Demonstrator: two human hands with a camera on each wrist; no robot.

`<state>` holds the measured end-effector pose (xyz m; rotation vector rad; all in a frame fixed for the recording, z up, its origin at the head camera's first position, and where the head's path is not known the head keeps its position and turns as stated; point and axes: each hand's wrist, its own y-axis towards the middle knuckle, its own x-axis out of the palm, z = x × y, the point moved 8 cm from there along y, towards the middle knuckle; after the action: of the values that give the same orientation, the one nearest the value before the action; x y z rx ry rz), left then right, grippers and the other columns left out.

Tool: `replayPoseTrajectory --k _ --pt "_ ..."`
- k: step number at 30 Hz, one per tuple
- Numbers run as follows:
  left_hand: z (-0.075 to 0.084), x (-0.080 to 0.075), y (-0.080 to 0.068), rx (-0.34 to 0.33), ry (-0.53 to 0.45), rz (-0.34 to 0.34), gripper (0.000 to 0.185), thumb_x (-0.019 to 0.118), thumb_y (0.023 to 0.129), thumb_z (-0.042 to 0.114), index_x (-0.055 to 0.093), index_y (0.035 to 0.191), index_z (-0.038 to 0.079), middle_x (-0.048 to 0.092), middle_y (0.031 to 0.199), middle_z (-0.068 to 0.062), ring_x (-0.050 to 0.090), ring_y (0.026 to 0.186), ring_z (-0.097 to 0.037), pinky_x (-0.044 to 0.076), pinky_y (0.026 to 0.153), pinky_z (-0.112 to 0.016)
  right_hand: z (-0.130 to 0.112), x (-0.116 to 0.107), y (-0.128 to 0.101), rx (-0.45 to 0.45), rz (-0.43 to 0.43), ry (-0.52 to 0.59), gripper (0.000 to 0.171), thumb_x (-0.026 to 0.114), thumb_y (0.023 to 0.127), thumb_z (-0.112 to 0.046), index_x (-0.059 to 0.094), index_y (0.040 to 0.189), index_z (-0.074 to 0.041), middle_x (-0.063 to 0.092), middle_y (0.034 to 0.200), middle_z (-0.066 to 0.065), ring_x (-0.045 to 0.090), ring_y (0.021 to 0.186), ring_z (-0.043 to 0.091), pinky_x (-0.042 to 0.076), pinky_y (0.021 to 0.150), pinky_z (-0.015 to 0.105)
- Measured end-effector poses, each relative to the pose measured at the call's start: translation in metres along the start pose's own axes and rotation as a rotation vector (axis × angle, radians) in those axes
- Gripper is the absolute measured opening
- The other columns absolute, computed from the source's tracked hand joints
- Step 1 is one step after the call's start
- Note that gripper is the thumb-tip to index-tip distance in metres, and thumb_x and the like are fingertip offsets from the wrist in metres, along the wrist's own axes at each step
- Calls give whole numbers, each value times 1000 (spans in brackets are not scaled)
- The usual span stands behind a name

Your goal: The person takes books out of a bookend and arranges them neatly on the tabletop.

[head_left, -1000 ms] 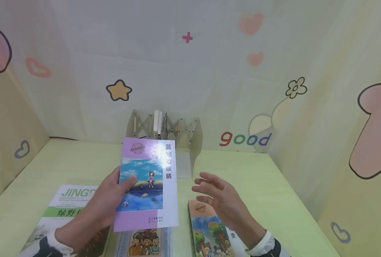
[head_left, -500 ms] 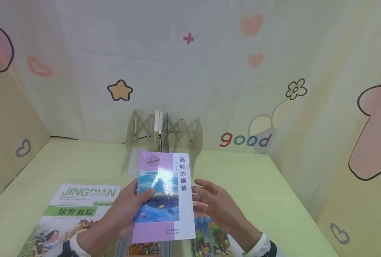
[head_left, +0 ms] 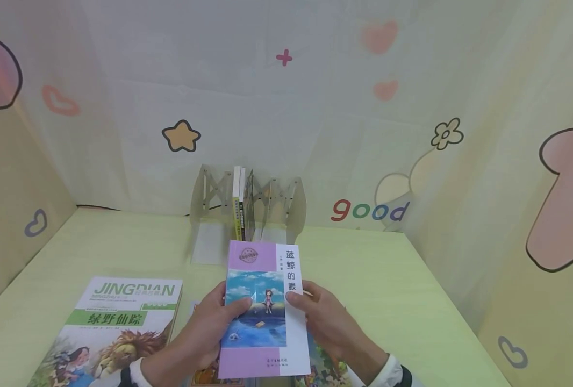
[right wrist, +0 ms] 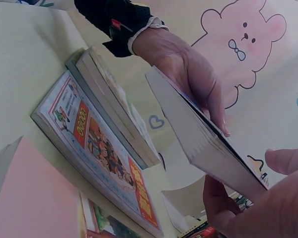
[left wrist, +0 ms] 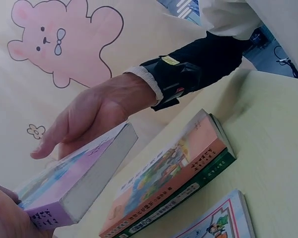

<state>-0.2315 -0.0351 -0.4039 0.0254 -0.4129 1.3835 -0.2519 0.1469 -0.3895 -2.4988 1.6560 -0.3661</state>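
Observation:
A thick paperback book (head_left: pixel 248 363) with a lilac and white cover and a blue picture is held upright-tilted above the table, cover facing me. My left hand (head_left: pixel 201 325) grips its left edge, thumb on the picture. My right hand (head_left: pixel 335 320) holds the right edge, thumb on the white strip, covering part of the title. In the right wrist view the page edges of the paperback (right wrist: pixel 181 126) show between both hands. Below it lie a blue-bordered book (left wrist: pixel 221 223) and, under my right hand, an orange-covered book (left wrist: pixel 161 183) on a green-spined book (left wrist: pixel 208 174).
A large green and white storybook (head_left: pixel 117 328) lies at the left. Behind the hands stands a folding metal book rack (head_left: pixel 296 215), with a few thin books (head_left: pixel 238 215) upright in its middle. A printed curtain (head_left: pixel 344 134) encloses the pale yellow table (head_left: pixel 388 279).
The lilac paperback has moved right and down with my left hand. My right hand, earlier apart from it, now holds its right edge. More of the green storybook shows.

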Motion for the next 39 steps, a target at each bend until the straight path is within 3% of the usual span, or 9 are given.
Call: replayPoseTrajectory --k 9,19,27,33,39 --pt "-9 11 1 -50 -1 -63 58 56 108 17 28 157 8 61 135 -19 70 109 -36 60 84 -54 7 3 0 -1 -46 23 65 66 101 -16 34 157 -4 66 133 18 70 112 34 59 90 47" --pt "-14 21 1 -65 -44 -177 61 51 110 19 19 161 10 57 141 -19 66 117 -38 59 89 -53 12 -7 -1 -17 43 -17 62 69 99 -12 38 151 0 70 122 16 73 104 34 61 85 47" --pt "-11 21 3 -55 108 -190 64 55 108 24 24 160 1 58 141 -18 67 116 -34 59 91 -47 12 -15 -4 -48 86 -41 66 69 99 -13 33 153 0 69 123 15 73 105 33 61 84 47" --pt "-6 21 3 -44 202 -233 60 55 108 26 33 155 -6 65 130 -14 68 112 -29 58 93 -45 8 -20 -9 -60 79 -44 66 67 101 -12 30 154 -1 68 124 16 73 105 33 61 85 48" --pt "7 13 1 9 281 -201 58 56 107 24 38 152 -8 64 126 -14 66 107 -26 58 92 -47 1 -34 -17 -70 124 -111 67 68 101 -19 30 155 -5 67 127 17 73 105 33 61 83 48"
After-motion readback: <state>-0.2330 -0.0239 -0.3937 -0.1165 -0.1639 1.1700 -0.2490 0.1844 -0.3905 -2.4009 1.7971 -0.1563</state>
